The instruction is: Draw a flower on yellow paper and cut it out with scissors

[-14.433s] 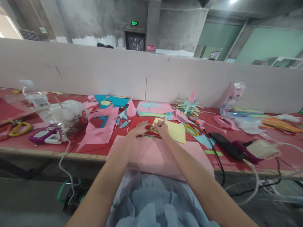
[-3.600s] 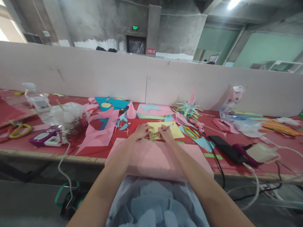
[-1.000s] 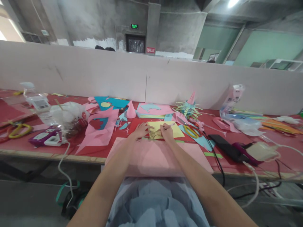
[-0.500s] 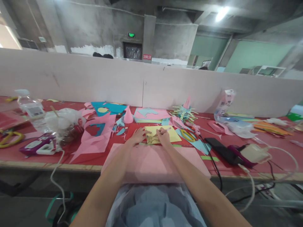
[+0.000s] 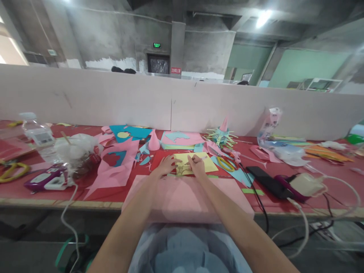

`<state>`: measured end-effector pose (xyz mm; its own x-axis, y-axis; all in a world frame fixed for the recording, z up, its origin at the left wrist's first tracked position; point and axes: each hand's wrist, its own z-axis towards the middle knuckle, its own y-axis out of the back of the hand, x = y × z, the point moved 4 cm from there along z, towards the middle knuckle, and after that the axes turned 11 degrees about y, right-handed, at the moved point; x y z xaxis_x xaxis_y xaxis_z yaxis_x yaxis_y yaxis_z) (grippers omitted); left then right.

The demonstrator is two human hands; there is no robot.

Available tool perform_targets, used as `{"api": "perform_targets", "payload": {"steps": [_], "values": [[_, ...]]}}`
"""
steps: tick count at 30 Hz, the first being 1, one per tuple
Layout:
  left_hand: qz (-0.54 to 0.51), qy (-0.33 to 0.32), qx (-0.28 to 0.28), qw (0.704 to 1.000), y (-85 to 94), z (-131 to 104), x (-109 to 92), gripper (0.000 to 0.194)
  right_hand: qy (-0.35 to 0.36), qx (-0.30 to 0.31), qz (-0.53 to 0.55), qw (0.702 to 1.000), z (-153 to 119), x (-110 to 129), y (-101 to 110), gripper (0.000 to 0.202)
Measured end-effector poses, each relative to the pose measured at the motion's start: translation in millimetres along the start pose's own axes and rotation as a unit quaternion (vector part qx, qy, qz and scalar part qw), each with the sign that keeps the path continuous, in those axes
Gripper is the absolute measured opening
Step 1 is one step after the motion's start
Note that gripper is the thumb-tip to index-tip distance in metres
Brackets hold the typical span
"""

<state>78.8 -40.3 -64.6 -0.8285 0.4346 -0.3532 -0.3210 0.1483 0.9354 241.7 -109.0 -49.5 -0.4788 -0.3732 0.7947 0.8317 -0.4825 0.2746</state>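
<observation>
A yellow sheet of paper (image 5: 209, 163) lies on the red table in front of me, with dark drawn lines on its left part. My left hand (image 5: 167, 165) rests flat at its left edge, fingers spread. Closed around a slim pale pen (image 5: 204, 157), my right hand (image 5: 196, 164) sits on the middle of the sheet; the pen's tip is hidden by the fingers. Nearer to me, under my forearms, is a large pink sheet (image 5: 182, 197). A pink paper cone (image 5: 154, 141) stands behind my left hand. Yellow-handled scissors (image 5: 226, 163) lie right of the yellow sheet.
A pink cone with fringed paper strips (image 5: 222, 134) stands at the back. A glue gun (image 5: 231, 153), a black phone (image 5: 264, 180) and cables lie to the right. Pink offcuts (image 5: 121, 172), a wrapped cup (image 5: 76, 149) and a bottle (image 5: 36, 131) are on the left.
The view has tilted up slightly. Both hands stay in about the same place on the yellow sheet, with the pen still in my right hand.
</observation>
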Motion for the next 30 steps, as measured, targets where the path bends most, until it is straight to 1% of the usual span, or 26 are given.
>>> {"api": "perform_targets", "payload": {"steps": [3,5,6,8,11,13,19,25,30], "values": [[0.005,-0.003,-0.003,1.0,2.3,-2,-2,0.039,0.041,-0.007,-0.041,0.998,-2,7,0,0.04],[0.009,-0.002,-0.003,1.0,3.4,-3,-3,0.04,0.076,0.004,-0.061,0.995,-3,10,-1,0.039],[0.011,-0.001,-0.002,1.0,3.6,-3,-3,0.04,0.082,0.013,-0.063,0.995,-2,10,-2,0.038],[0.011,-0.001,0.003,1.0,3.7,-3,-3,0.039,0.06,0.021,-0.048,0.997,0,6,-2,0.037],[0.007,-0.005,0.004,1.0,3.9,-4,-3,0.038,-0.005,0.011,-0.006,1.0,3,-2,1,0.035],[0.004,-0.004,0.002,1.0,4.6,-5,-4,0.037,-0.027,0.007,0.004,1.0,5,-4,3,0.032],[0.005,0.002,0.003,1.0,7.6,-8,-7,0.037,-0.015,0.031,-0.015,0.999,4,0,2,0.031],[0.007,0.002,0.006,1.0,8.2,-8,-8,0.039,-0.017,0.058,-0.033,0.998,4,-2,-2,0.03],[0.004,0.001,0.008,1.0,5.5,-6,-4,0.038,-0.005,0.048,-0.096,0.994,4,-5,-5,0.028]]}}
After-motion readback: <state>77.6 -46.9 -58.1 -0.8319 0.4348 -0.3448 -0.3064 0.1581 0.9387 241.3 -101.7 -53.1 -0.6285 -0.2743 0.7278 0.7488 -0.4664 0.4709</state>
